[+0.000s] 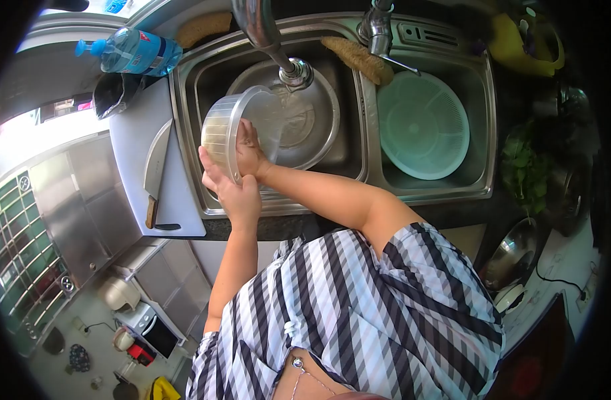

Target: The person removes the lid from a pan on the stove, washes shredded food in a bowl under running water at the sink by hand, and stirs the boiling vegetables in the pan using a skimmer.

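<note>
A clear plastic tub is tipped on its side over the left sink bowl, its mouth turned to the right. My left hand grips its lower edge from outside, thumb near the rim. Inside the mouth is my right hand, its partly visible fingers bent loosely against the inner wall; nothing shows in them. Beneath the tub, a round metal basin sits in the sink bowl with water in it. The faucet hangs just above the basin, close to the tub's rim.
A pale green colander fills much of the right sink bowl. On the left, a knife lies on a white cutting board. Behind it stands a blue bottle. A loofah rests across the sink divider. Leafy greens lie at right.
</note>
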Demonstrator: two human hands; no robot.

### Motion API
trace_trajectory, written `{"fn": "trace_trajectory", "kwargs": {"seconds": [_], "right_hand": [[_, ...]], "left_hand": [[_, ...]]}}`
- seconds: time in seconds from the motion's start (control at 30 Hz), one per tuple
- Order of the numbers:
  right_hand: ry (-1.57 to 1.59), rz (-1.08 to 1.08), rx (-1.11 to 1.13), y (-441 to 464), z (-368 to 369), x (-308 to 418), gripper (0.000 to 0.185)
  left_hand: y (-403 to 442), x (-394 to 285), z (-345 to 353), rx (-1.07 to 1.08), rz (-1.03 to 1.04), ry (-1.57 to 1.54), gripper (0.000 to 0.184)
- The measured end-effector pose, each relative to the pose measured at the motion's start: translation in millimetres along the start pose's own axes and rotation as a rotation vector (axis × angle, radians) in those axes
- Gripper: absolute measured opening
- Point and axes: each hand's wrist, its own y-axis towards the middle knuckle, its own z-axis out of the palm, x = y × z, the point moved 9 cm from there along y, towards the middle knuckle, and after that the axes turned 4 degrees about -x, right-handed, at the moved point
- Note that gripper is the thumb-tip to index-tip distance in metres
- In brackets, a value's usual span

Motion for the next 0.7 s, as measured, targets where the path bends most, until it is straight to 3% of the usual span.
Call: {"fn": "trace_trajectory", "kwargs": {"seconds": [0.03, 0.23, 0.27, 0.6, 0.7], "right_hand": [[0.056, -0.053, -0.027, -34, -66, 22, 0.052], [-0.267, -0.370, -0.008, -37, 7, 26, 0.060], [-0.279, -0.420, -0.041, -80, -62, 58, 0.060], [-0.095, -0.302, 0.009, -74, -72, 76, 0.054], [0.043, -0.055, -0.025, -73, -96, 71, 0.051]], "left_hand": [[-64, -54, 2, -0.013, 0.006, 0.024, 0.093], [-45, -56, -18, -0.026, 0.072, 0.123, 0.092], [-121, -114, -27, -0.038, 0.092, 0.097, 0.091], [-119, -114, -35, -0.039, 0.114, 0.073, 0.090], [-118, -102, -31, -0.042, 0.173, 0.105, 0.091]]}}
